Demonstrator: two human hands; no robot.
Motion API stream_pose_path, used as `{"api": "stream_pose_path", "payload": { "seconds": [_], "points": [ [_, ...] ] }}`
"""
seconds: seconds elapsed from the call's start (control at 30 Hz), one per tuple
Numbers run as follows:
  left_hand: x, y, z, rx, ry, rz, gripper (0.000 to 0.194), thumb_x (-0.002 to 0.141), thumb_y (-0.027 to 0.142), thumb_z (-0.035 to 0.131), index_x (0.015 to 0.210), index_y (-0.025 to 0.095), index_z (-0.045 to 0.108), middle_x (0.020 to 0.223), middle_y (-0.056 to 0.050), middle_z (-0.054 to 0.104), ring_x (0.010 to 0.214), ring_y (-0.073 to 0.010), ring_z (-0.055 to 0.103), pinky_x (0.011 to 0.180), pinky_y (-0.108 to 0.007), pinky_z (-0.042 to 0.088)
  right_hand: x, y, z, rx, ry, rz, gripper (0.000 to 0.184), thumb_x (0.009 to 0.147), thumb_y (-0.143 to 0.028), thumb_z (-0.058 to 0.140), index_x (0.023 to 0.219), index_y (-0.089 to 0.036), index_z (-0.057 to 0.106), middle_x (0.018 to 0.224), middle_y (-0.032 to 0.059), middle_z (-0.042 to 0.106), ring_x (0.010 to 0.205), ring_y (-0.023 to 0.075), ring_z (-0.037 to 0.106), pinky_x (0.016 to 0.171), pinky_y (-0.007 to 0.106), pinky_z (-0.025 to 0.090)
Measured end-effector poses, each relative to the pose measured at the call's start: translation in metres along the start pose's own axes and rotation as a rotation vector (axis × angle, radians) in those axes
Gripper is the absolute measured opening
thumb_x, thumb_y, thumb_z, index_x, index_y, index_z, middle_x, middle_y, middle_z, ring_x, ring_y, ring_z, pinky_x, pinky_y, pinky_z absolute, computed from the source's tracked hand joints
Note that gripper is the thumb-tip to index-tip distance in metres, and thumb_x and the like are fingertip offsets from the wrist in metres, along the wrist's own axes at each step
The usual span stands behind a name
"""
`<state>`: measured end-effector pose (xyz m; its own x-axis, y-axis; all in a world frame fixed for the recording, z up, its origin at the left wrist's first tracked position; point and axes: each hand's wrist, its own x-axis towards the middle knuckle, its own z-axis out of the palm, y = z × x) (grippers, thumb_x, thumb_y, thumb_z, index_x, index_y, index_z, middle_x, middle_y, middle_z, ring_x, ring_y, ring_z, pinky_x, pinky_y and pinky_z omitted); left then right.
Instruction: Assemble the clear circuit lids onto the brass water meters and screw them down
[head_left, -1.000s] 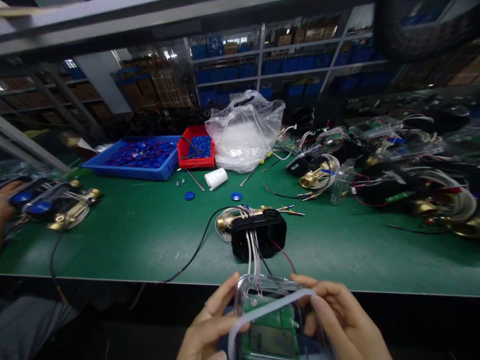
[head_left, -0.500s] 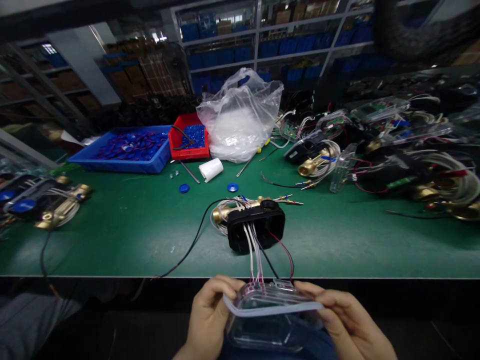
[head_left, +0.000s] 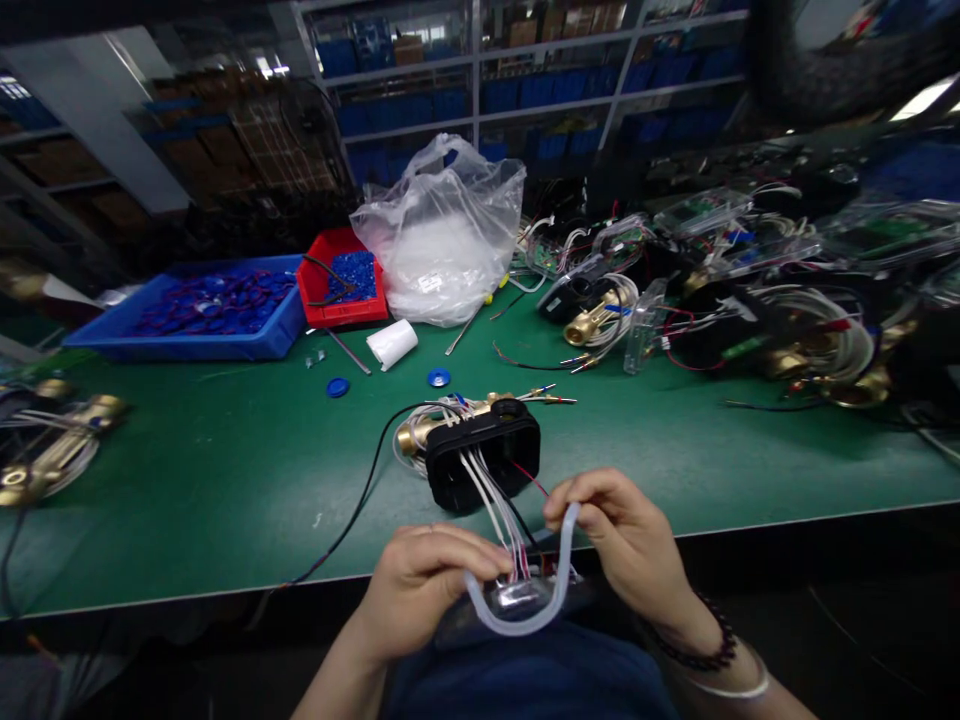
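Below the bench edge, my left hand (head_left: 416, 585) is closed at the rim of a clear plastic cover (head_left: 517, 596), most of which is hidden. A whitish, translucent sealing ring (head_left: 519, 628) hangs in a U across it. My right hand (head_left: 626, 545) pinches the ring's right side, raised above the cover. White wires (head_left: 487, 495) run from the cover area into an open black housing (head_left: 531, 440), which lies on its side on the bench. Brass fittings (head_left: 411, 438) and coiled cable sit behind the housing. A black cable (head_left: 367, 490) trails off to the left.
On the green bench (head_left: 225, 480) stand a blue tray (head_left: 262, 340), a red bin (head_left: 345, 312) and a clear plastic bag (head_left: 439, 260). Two blue discs (head_left: 439, 377), a white roll (head_left: 392, 344) and screwdrivers lie nearer. Meter assemblies (head_left: 795, 330) crowd the right; others sit at left.
My right hand has moved up and left, pulling the sealing ring's right side upward from the cover. My left hand has risen slightly. The whole view has shifted and tilted.
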<state>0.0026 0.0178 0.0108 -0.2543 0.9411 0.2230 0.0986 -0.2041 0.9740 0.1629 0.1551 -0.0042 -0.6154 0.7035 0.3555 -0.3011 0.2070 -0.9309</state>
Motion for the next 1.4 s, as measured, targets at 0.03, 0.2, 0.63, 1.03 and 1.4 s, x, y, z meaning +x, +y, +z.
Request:
{"api": "stream_pose_path", "payload": {
  "seconds": [0.03, 0.2, 0.63, 1.03, 1.4],
  "points": [
    [0.002, 0.001, 0.002, 0.015, 0.002, 0.002, 0.023, 0.084, 0.041, 0.061, 0.078, 0.022, 0.074, 0.075, -0.009, 0.074, 0.070, -0.0228, 0.071, 0.065, -0.034, 0.059, 0.005, 0.003, -0.001, -0.069, -0.003, -0.067, 0.016, 0.092, -0.036, 0.057, 0.086, -0.022, 0.059, 0.078, 0.0027, 0.065, 0.070, 0.0148, 0.063, 0.063, 0.024, 0.053],
    [0.003, 0.003, 0.003, -0.038, 0.189, 0.073, 0.021, 0.081, 0.040, 0.065, 0.076, 0.020, 0.069, 0.063, -0.004, 0.071, 0.051, -0.0157, 0.066, 0.049, -0.024, 0.054, 0.012, 0.013, -0.004, -0.321, 0.123, -0.194, 0.016, 0.090, -0.035, 0.058, 0.083, -0.021, 0.061, 0.078, 0.0041, 0.060, 0.075, 0.0172, 0.058, 0.068, 0.028, 0.049],
    [0.016, -0.018, -0.001, 0.720, 0.750, 0.155, 0.017, 0.081, 0.027, 0.064, 0.094, 0.022, 0.073, 0.081, -0.002, 0.063, 0.067, -0.0118, 0.061, 0.064, -0.023, 0.053, 0.028, 0.032, 0.009, -0.310, 0.255, 0.058, 0.021, 0.088, -0.036, 0.057, 0.097, -0.019, 0.065, 0.087, 0.0060, 0.060, 0.080, 0.0177, 0.059, 0.070, 0.029, 0.052],
    [0.024, -0.023, -0.002, 0.326, 0.773, 0.009, 0.014, 0.073, 0.030, 0.071, 0.081, 0.018, 0.074, 0.087, -0.005, 0.062, 0.081, -0.0151, 0.062, 0.073, -0.025, 0.052, 0.035, 0.039, 0.014, -0.036, 0.366, 0.147, 0.018, 0.074, -0.037, 0.073, 0.080, -0.020, 0.071, 0.089, 0.0062, 0.061, 0.086, 0.0190, 0.058, 0.075, 0.030, 0.051],
    [0.030, -0.016, -0.009, 0.226, 0.631, -0.086, 0.040, 0.073, 0.043, 0.070, 0.106, 0.021, 0.068, 0.103, -0.008, 0.063, 0.094, -0.0201, 0.061, 0.083, -0.032, 0.051, 0.046, 0.032, 0.004, 0.062, 0.160, 0.244, 0.045, 0.072, -0.044, 0.075, 0.111, -0.024, 0.064, 0.108, 0.0085, 0.064, 0.093, 0.0205, 0.060, 0.079, 0.032, 0.052]
  ]
}}
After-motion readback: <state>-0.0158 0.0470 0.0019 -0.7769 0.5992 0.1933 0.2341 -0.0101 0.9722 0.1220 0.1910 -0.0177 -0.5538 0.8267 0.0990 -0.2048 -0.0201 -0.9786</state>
